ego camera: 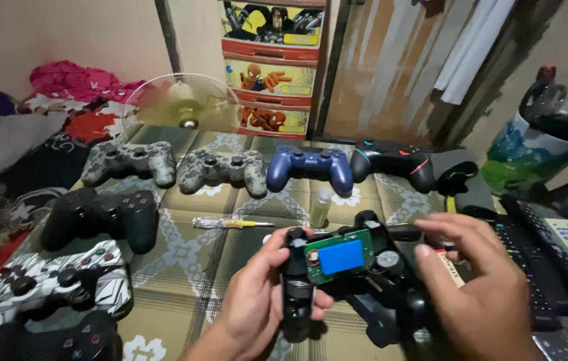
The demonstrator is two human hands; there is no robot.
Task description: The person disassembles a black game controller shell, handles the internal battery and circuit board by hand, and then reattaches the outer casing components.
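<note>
Hands work an opened black controller [347, 281]: left hand [257, 301] has its fingers closed around one grip, right hand [474, 284] hovers half-open, holding nothing, beside the exposed green board [337, 257].

Blue pad [341, 257] on green board [338, 257]; navy controller [310, 167].

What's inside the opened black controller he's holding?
Inside the opened black controller: a green circuit board with a blue battery on top. The left hand and right hand cover the grips; under the board is hidden.
</note>
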